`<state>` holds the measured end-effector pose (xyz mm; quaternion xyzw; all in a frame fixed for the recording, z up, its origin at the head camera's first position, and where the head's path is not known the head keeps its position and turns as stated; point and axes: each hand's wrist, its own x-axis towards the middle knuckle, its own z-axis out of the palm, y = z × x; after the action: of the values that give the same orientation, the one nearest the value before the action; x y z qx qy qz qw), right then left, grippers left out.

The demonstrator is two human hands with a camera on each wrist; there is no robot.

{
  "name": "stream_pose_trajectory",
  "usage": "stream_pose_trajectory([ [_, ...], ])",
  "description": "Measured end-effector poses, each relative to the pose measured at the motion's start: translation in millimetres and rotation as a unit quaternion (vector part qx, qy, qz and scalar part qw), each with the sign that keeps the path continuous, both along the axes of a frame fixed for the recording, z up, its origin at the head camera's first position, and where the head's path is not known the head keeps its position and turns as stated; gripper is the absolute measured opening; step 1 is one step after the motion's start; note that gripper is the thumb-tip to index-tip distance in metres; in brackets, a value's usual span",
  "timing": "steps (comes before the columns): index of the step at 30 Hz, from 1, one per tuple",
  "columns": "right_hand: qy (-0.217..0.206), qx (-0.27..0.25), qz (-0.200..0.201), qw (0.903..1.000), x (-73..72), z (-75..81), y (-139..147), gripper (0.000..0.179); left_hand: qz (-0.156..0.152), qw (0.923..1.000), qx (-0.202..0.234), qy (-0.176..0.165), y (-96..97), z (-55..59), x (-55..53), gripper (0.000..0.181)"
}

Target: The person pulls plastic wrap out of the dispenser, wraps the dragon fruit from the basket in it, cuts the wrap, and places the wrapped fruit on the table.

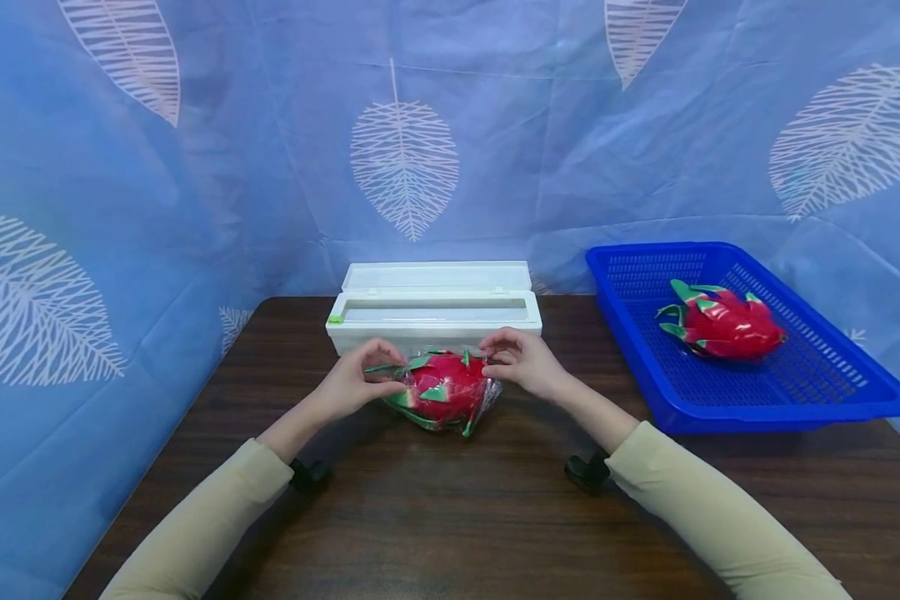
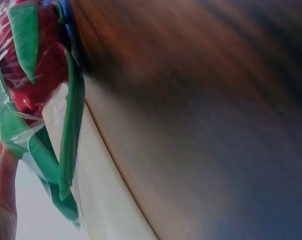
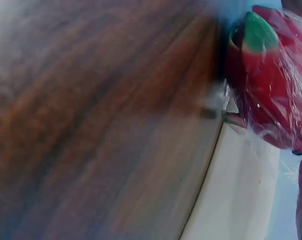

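Note:
A red dragon fruit (image 1: 450, 387) with green leaf tips, covered in clear plastic wrap, is between my hands in front of a white wrap box. At its left, leafy end my left hand (image 1: 366, 379) pinches the wrapped fruit with thumb and fingers. My right hand (image 1: 523, 360) pinches the film at the opposite end. In the left wrist view the film (image 2: 21, 145) clings round the long green leaves, and one finger shows behind them. Creased film also covers the fruit (image 3: 263, 90) in the right wrist view, where only a bit of the hand appears at the edge.
Right behind the fruit stands the white box (image 1: 435, 333), its lid (image 1: 435, 276) raised. A blue plastic basket (image 1: 787, 412) sits on the right of the dark wooden table (image 1: 450, 517), with another dragon fruit (image 1: 731, 325) inside. Blue cloth with white leaf prints hangs behind.

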<state>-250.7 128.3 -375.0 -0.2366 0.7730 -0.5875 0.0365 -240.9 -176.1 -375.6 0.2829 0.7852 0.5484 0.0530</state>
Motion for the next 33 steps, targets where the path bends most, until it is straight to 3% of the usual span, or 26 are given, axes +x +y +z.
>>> stream_pose_trajectory([
  [6, 0.016, -0.007, -0.035, 0.9992, 2.3, -1.9, -2, 0.022, 0.007, 0.9992, -0.020, 0.032, 8.1, 18.9, 12.5, 0.025],
  [11, 0.023, 0.036, -0.044, 0.9981, 3.5, 0.7, -3, 0.021, 0.024, 0.9985, -0.028, 0.039, 11.0, 25.9, 18.8, 0.022],
  [17, 0.046, 0.087, -0.042, 0.9942, 6.6, 7.7, -1, 0.018, 0.051, 0.9981, -0.034, 0.012, 11.6, 25.9, 13.3, 0.013],
  [20, 0.069, 0.105, -0.034, 0.9916, 6.4, 7.6, -1, 0.012, 0.061, 0.9973, -0.041, -0.002, 8.5, 18.9, 4.9, 0.011],
  [23, 0.079, 0.115, -0.024, 0.9900, 2.6, 3.2, 1, 0.012, 0.046, 0.9983, -0.034, -0.005, 4.0, 7.9, -4.7, 0.019],
  [28, 0.081, 0.145, -0.011, 0.9860, 3.5, 3.4, 5, 0.025, 0.010, 0.9988, -0.024, 0.041, -0.2, 0.0, -5.5, 0.034],
  [33, 0.088, 0.162, -0.014, 0.9828, 6.0, 1.8, 6, 0.024, 0.037, 0.9894, -0.058, 0.128, -0.1, -5.2, -0.9, 0.035],
])
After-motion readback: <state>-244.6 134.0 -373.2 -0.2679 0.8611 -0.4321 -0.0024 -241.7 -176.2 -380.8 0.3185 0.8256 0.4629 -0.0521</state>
